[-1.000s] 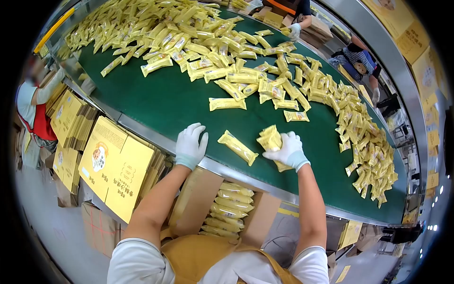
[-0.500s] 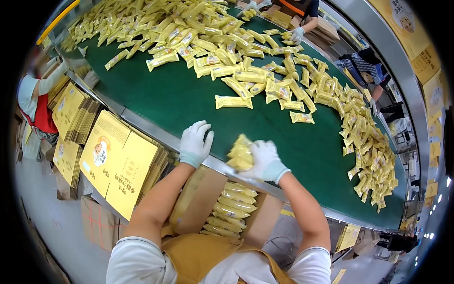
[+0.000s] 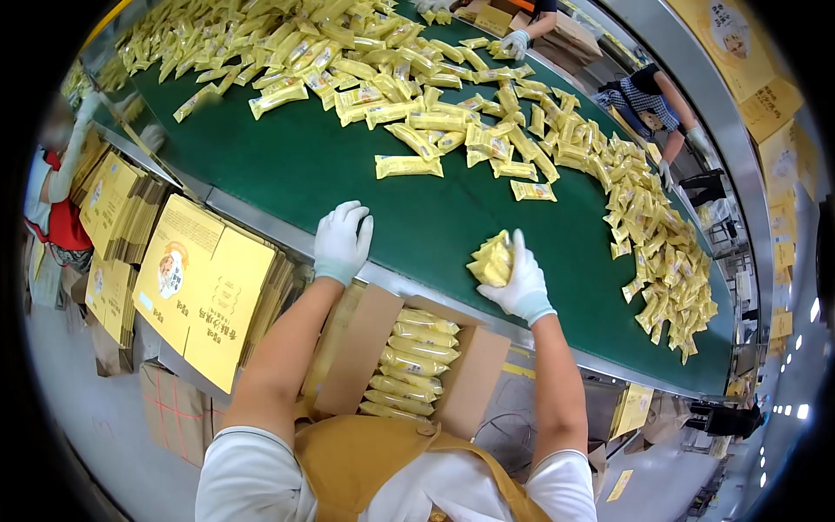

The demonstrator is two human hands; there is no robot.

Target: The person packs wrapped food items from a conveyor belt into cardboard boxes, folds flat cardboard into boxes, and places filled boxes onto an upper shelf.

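Observation:
My right hand (image 3: 525,285), in a white glove, is closed around a small bunch of yellow snack packets (image 3: 494,259) just over the green belt. My left hand (image 3: 343,242), gloved too, lies at the belt's near edge with its fingers outstretched and nothing in it. Below, between my forearms, an open cardboard box (image 3: 359,361) holds rows of the same packets (image 3: 417,357). Many loose packets (image 3: 409,166) are spread over the far part of the green conveyor belt (image 3: 348,165).
Stacks of flattened yellow cartons (image 3: 196,278) stand to my left. The metal belt rail (image 3: 409,283) runs between me and the belt. Across the belt, a co-worker's gloved hand (image 3: 516,43) touches packets. Another person in a red apron (image 3: 71,204) stands at far left.
My right hand has moved right and a little away from the box with its packets. The left hand stays at the belt edge. The whole view has shifted slightly.

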